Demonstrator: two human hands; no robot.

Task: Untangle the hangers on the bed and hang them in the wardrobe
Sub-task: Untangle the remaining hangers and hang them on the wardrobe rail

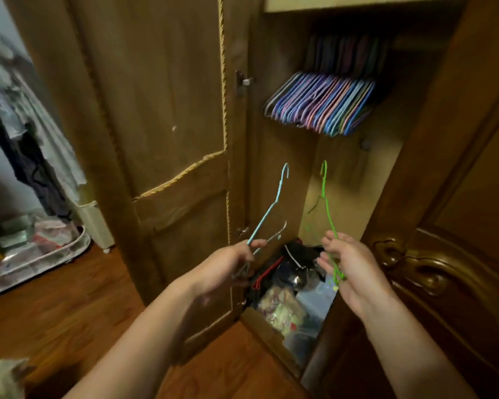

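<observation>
A: What's in each hand?

B: The left hand (228, 263) pinches the lower corner of a light blue hanger (267, 214), with a grey wire hanger (274, 236) caught in the same grip, fingers curled round both. The right hand (349, 266) has its fingers curled round the bottom of a green hanger (327, 214). Both hooks point up, in front of the open wardrobe (343, 174).

A: And the rest of the hangers?

B: A dense row of coloured hangers (323, 103) already hangs on the rail high inside, well above the hands. The bed isn't in view, so I can't tell how many are left there.

A: How would you do this step well?

B: I'd judge the green one is free and ready, so lift it first, keep the hook turned toward the rail and set it at the open end of the row, not forced into the middle. The left hand's pair looks close together; separate blue from grey before raising either, or they may tangle again on the rail. Keep them clear of the wardrobe door (170, 110) and of the clutter of bags (291, 298) on the wardrobe floor.

A: Any labels or writing?

B: None I can read; the hangers are bare coated wire and the bags are too blurred to tell
</observation>
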